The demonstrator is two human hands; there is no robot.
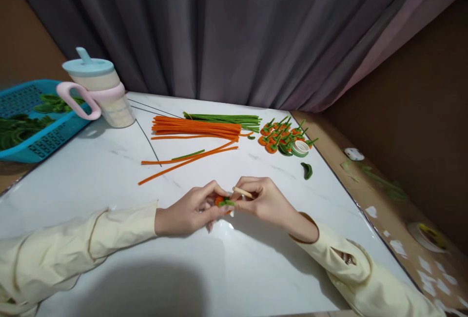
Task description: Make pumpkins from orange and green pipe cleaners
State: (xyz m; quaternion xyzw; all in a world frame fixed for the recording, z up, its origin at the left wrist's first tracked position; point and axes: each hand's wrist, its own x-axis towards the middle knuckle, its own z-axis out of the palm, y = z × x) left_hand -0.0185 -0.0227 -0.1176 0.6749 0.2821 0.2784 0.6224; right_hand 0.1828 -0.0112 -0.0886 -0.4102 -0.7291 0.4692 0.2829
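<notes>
My left hand (pixel 192 209) is closed around a small orange fuzzy pipe-cleaner piece (pixel 219 200), with a bit of green pipe cleaner (pixel 226 203) at its right end. Fingers of my right hand (pixel 265 203) meet that green part. A short pale wooden stick (pixel 242 192) is also tucked in my right hand, pointing left. Both hands are just above the white tabletop, nearly touching. Beyond them lie loose orange pipe cleaners (pixel 188 162), an orange bundle (pixel 197 127) and a green bundle (pixel 226 120). Much of the held piece is hidden by fingers.
Several finished orange pieces with green stems (pixel 271 147) cluster at the back right, beside a white-and-green roll (pixel 300 148) and a dark green curl (pixel 307 170). A lidded tumbler (pixel 117 109) and a blue basket (pixel 40 146) of green pieces stand at left. Paper scraps (pixel 398 247) litter the right.
</notes>
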